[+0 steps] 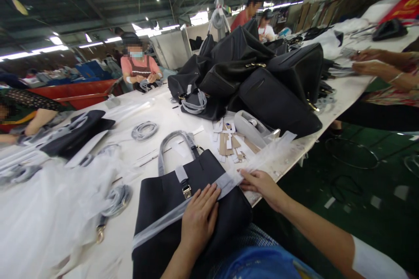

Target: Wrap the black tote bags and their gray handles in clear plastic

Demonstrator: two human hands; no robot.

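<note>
A black handbag (pixel 163 200) with grey wrapped handles lies flat on the white table (pixel 170 117) in front of me. My left hand (pixel 199 216) lies flat on the bag, fingers stretched out, pressing on a strip of clear plastic film (pixel 163 222) that runs across the bag. My right hand (pixel 262 185) pinches the right end of that film at the bag's edge, where the film stretches up to the right toward the table edge.
A pile of black handbags (pixel 262 78) fills the table's far right, with a grey tape dispenser (pixel 252 128) and paper tags (pixel 231 141) before it. Clear plastic bags (pixel 49 209) lie left. Coiled grey straps (pixel 144 130) dot the table. Other people work around the table.
</note>
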